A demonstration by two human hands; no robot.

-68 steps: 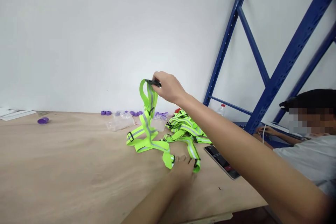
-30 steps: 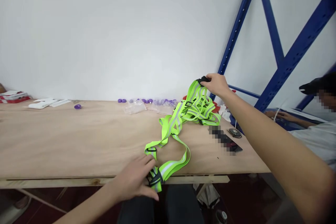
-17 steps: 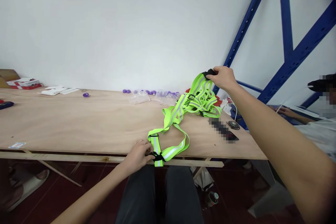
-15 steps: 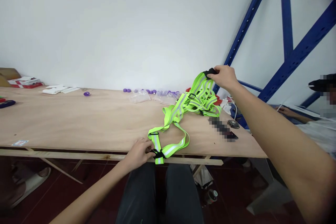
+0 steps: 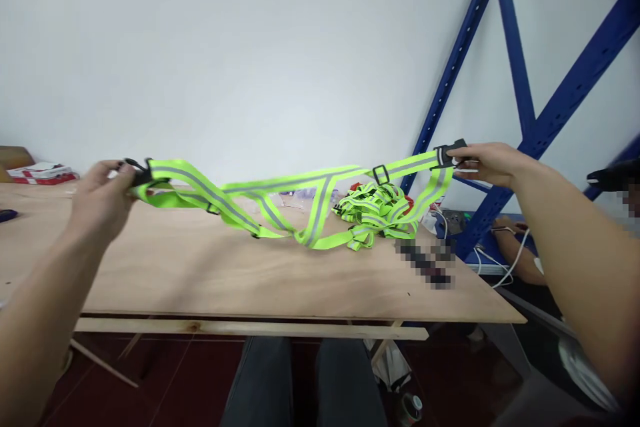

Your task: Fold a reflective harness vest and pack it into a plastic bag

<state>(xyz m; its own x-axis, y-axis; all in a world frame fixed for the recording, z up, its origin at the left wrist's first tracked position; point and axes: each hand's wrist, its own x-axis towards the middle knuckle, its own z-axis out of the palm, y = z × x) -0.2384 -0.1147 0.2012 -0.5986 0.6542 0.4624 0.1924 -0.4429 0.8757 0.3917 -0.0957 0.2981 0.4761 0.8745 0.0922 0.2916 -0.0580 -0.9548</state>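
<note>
1. Left hand [image 5: 103,203] is closed in a pinch on a black plastic buckle at one end of a neon-green fabric strap harness [image 5: 319,212]; the right hand [image 5: 493,160] pinches the black plastic fittings at its other end.
2. Held up between the two hands, the harness has its long axis running left to right, sagging in the middle, its right end slightly higher. Its flat woven bands carry a smooth silver-grey stripe, and two diagonal bands cross the middle. At least two black rectangular sliders show on it, the clearest one [image 5: 380,175] toward the right hand.
3. Two legs in dark trousers [image 5: 260,380] show below one pale wooden rail [image 5: 250,328] at the near edge of the light plywood table [image 5: 225,287].
4. Behind the harness, toward the right, lies one tangled heap of matching neon-green straps [image 5: 373,203]; I cannot count its pieces.
5. One flat white-and-red box [image 5: 43,173] sits at the far left.
6. Perforated blue metal rack posts [image 5: 575,80] slant at the right, before a plain white wall [image 5: 250,47].
</note>
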